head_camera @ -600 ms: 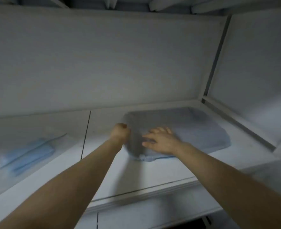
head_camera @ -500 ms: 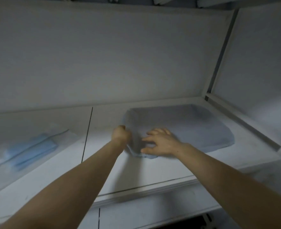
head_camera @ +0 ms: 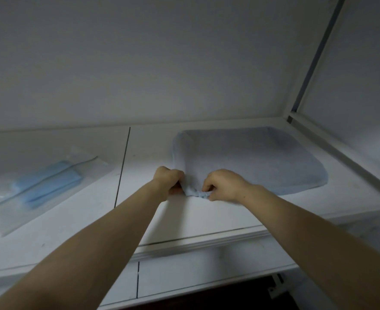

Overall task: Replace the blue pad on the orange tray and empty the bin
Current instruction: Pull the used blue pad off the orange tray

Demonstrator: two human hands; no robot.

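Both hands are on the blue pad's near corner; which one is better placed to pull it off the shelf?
Left, likely. The left hand grips the blue pad at its very corner, beside bare shelf; the right hand only pinches the bunched near edge.

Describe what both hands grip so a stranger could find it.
The white shelf has a dark seam running front to back. Right of it, toward the back corner, lies the blue pad, with the left hand and right hand pinching its near corner. Unlike the blue packet at left, it is unbagged.
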